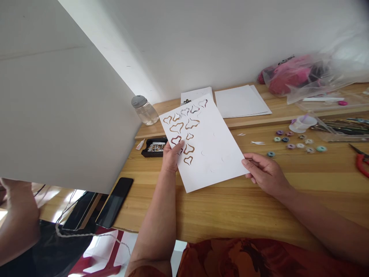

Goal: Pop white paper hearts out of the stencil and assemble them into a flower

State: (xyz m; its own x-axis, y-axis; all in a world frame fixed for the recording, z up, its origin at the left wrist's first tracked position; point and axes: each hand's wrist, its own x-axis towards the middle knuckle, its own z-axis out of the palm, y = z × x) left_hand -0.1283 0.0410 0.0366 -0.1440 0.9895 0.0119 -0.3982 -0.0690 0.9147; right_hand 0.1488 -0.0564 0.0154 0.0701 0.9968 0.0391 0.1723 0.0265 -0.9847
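A white paper sheet (215, 150) with several curved, heart-like shapes cut out of its left part is held tilted above the wooden table. My left hand (172, 156) grips its left edge, thumb on top beside the cutouts, fingers hidden underneath. At the lower right corner, my right hand (263, 171) pinches the sheet between thumb and fingers. Brown wood shows through many of the openings. Thin curved slits mark the sheet's right half. Small white paper scraps (257, 142) lie on the table just right of the sheet.
Bobbins (290, 146) of coloured thread, red-handled pliers (361, 163) and a plastic box (343, 129) are at right. Behind are stacked papers (240, 100) and a bagged pink item (291, 75). At left stand a jar (145, 110), bead tray (154, 147), phone (114, 202) and partition (63, 96); beyond it, another person's arm.
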